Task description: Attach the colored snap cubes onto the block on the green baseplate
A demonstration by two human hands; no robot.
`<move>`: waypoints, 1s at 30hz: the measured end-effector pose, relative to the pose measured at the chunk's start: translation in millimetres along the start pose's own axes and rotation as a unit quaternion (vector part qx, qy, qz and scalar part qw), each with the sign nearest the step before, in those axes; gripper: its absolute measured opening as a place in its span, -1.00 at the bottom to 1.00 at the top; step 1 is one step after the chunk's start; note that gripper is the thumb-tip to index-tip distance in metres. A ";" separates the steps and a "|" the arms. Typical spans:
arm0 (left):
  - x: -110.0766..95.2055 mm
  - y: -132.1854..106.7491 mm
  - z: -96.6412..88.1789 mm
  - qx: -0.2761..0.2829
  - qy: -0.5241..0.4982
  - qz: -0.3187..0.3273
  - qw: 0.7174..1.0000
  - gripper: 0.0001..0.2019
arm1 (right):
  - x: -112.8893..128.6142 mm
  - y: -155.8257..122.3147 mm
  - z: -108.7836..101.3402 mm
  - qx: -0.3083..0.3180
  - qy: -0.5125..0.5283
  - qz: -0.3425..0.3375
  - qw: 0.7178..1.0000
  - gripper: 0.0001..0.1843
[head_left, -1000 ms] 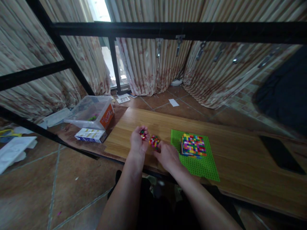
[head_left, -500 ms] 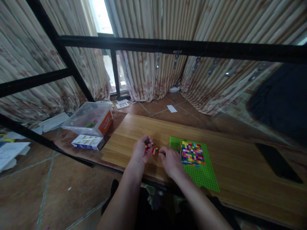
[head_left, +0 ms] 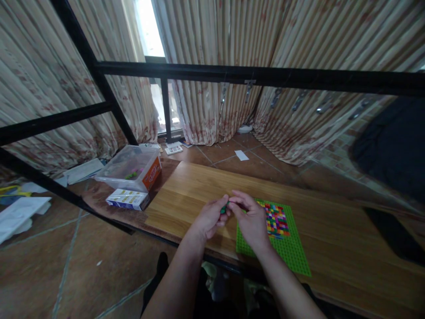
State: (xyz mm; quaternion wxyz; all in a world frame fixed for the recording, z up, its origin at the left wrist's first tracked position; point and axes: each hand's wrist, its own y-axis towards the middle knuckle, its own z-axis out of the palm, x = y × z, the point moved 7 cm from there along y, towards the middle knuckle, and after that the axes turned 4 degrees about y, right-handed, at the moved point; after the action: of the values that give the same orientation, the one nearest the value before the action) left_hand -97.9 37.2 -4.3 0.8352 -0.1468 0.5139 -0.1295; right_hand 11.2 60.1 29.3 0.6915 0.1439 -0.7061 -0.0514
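Note:
My left hand [head_left: 211, 218] is closed around small building bricks [head_left: 225, 208], of which mostly dark green ones show between its thumb and fingers. My right hand [head_left: 249, 216] meets it, thumb and forefinger pinched at the same bricks; the exact piece in its fingertips is partly hidden. Just right of and behind the right hand, a block of many-coloured bricks [head_left: 278, 220] sits on a green studded baseplate [head_left: 292, 254]. The right hand covers the block's left part.
Both hands are above a wooden tabletop [head_left: 186, 186]. To the left stand a clear plastic bin [head_left: 116, 170] with some bricks inside and a small white-and-purple box [head_left: 128, 199]. A dark flat panel [head_left: 395, 235] lies at the right. A black metal frame [head_left: 212, 73] crosses behind.
My hands have come together, the left moving right with its bricks and turning inward. The small pile of bricks seen between them is no longer visible. The view has shifted slightly.

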 end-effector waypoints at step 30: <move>-9.4 6.3 -21.1 -0.108 -0.297 0.028 0.948 -0.79 | 7.8 1.9 9.9 -0.017 -0.036 -0.030 0.999 -0.79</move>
State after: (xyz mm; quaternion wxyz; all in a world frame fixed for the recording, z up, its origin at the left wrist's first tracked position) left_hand -120.6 44.1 -8.0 0.9325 -0.2536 0.2571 -0.0006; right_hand 1.1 58.4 37.0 0.6657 0.1514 -0.7253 -0.0888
